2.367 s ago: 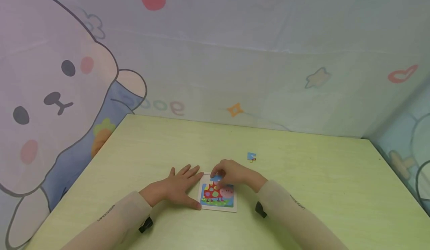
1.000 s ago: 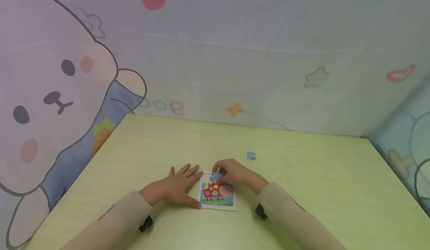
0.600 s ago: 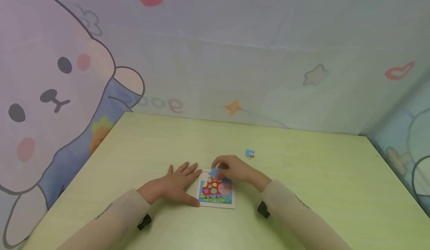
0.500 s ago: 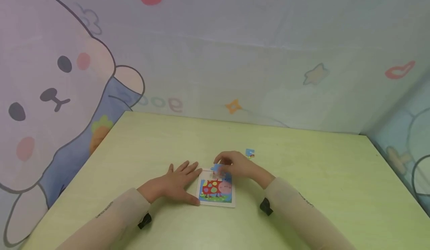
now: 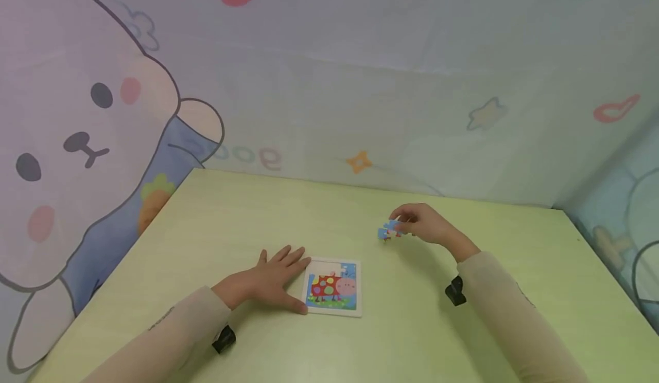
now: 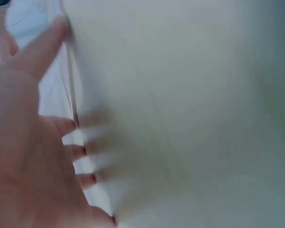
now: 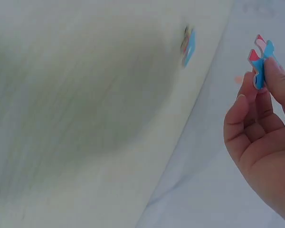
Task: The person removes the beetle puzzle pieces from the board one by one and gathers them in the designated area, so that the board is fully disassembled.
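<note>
Pinching between thumb and fingertips, the right hand (image 5: 427, 224) holds one jigsaw piece (image 7: 259, 66), which shows blue, red and pink. In the right wrist view this grip appears raised from the surface (image 5: 257, 211), and the other fingers are curled below the piece. Near it, on the surface, lies one loose piece (image 5: 382, 233), with blue and some red; in the head view the two pieces overlap, but the right wrist view shows them apart.

On the other side, the left hand (image 5: 270, 283) is spread wide and pinches nothing. Its palm faces down, with the thumb at the near left corner of the puzzle board (image 5: 333, 314) and the fingers toward the far left corner, so it seems to steady the board.

Inside the board, the picture of a red spotted animal with a pink face is filled along the bottom and on the right, while a pale gap is open at the upper left.

Judging from this, the work is near its end, and the step in hand is the choosing and placing of the last pieces. The held piece is not yet seated. The next move seems to call for deciding which piece suits the gap first, then turning it so that its tabs agree with its neighbours, and pressing it flat.
</note>
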Tool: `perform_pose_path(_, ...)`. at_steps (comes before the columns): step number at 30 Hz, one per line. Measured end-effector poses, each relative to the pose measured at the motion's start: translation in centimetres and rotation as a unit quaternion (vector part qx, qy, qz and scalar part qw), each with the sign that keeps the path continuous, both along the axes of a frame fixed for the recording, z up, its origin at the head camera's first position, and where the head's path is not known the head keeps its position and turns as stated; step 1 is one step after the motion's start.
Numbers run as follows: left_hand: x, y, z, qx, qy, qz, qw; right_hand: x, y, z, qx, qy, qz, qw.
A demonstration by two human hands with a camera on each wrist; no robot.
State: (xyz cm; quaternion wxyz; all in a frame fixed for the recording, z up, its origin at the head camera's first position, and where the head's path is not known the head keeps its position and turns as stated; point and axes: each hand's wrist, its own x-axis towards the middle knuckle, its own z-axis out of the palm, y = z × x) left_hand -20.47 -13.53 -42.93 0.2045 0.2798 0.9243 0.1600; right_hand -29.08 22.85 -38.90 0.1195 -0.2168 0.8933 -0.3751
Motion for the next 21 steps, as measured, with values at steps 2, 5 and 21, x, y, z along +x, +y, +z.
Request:
perform_pose_path(2,0.0,0.0,-0.1,0.002,-0.001,-0.002,1.0,-0.3,1.3,-0.2,0.009,-0.003,-0.014,0.9999)
perform_pose_path(5,0.0,0.0,-0.3,0.003,0.0,-0.003,1.0,-0.7,2.6,-0.5,0.014,-0.01,-0.028,0.9995)
perform_pose_path(21,-0.3,0.3,0.2,-0.013,-0.004,0.009,0.9999,-2.0,4.1,-2.9,0.03,-0.053,-0.06,0.9963)
